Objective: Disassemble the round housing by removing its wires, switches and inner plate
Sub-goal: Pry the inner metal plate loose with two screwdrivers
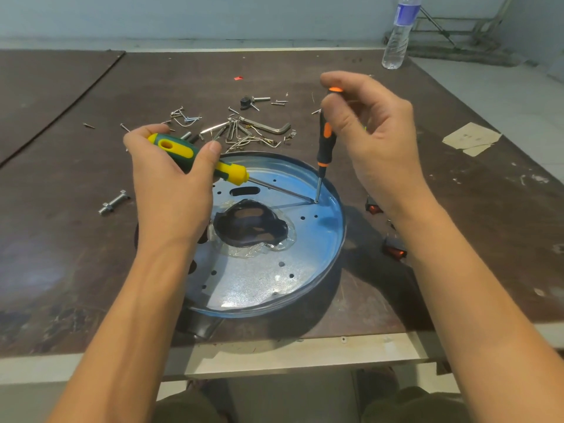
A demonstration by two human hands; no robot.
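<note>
In the head view, the round housing (336, 236) is seen lying open side up on the tabletop (457, 239), close to its near edge. The perforated inner plate (259, 279) is seated inside it.

The left grip (171, 184) is closed round the handle of a green-and-yellow screwdriver (189, 151), whose shaft is laid low across the housing. The right grip (375, 138) is only partly closed. The top of a black-and-orange screwdriver (326, 141) is pinched by the fingertips, and the tool is stood nearly upright. Both tips are brought to one spot just inside the housing's far right rim. Whether a screw sits there cannot be told.

The housing is held down by neither grip, so it is likely to be turned or pushed along the tabletop if force is applied through either tool. With so light a pinch on the upright tool, its tip could be thrown out of place and the plate scored. If the low shaft is used as a lever, a sudden release could send it towards the right grip.

Two switches (395, 251) lie just right of the housing and could be knocked away by a sideways slip. A freed fastener might also be lost among the loose screws (186, 117) beyond the housing's far side.
</note>
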